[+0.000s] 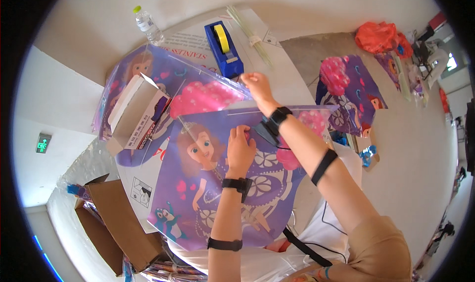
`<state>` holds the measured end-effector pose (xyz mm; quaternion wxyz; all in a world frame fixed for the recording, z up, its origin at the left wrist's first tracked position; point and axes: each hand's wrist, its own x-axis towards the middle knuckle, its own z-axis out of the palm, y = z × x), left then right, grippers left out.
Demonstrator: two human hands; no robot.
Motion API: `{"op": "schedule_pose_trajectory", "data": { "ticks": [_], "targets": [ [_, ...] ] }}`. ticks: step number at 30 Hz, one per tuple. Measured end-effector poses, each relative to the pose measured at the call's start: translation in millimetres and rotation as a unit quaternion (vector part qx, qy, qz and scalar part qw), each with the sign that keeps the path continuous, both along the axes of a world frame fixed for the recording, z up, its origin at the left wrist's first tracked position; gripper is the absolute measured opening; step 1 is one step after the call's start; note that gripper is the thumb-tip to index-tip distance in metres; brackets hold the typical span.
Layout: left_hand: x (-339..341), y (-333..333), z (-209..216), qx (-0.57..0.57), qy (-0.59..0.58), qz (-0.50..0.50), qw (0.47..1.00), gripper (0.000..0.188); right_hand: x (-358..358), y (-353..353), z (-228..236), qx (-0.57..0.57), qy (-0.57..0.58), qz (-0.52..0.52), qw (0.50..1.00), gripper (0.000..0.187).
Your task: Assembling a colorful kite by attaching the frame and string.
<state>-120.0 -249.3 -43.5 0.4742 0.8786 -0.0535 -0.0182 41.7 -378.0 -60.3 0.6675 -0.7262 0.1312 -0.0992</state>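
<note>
A purple sheet (168, 193) printed with a cartoon princess lies in front of me, with a thin rod along its upper edge; it looks like a kite. My left hand (241, 151) rests on it beside the princess's face, fingers apart and lightly bent. Beyond the sheet's upper edge, my right hand (258, 88) is raised with its fingers pinched together; what they hold, if anything, is too small to make out. Just past these fingers stands a blue tape dispenser (228, 59) with a yellow-cored roll (221, 39). A second similar purple sheet (193, 72) lies behind, partly covered.
An open white box (141, 111) sits on the second sheet. A bottle (148, 27) and a bundle of thin pale rods (250, 35) are at the table's far side. A cardboard box (116, 217) stands lower left. Another printed sheet (363, 84) lies to the right.
</note>
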Motion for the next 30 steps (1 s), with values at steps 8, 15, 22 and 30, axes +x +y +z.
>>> {"op": "schedule_pose_trajectory", "data": {
  "ticks": [8, 15, 22, 30],
  "targets": [
    [7, -5, 22, 0.089, -0.060, -0.057, 0.993, 0.033, -120, -90, 78, 0.032, -0.100, -0.007, 0.994, 0.015],
    [36, -34, 9, -0.002, -0.052, -0.031, 0.998, 0.043, -178, -54, 46, 0.183, 0.095, -0.026, 0.978, 0.045],
    [42, -24, 7, 0.015, -0.025, -0.032, 0.999, 0.055, -154, -16, 39, 0.330, 0.137, -0.080, 0.931, 0.028],
    [49, -22, 10, 0.048, -0.023, -0.076, 0.996, 0.066, -136, -31, 31, 0.397, 0.172, -0.024, 0.901, 0.021]
  ]
}}
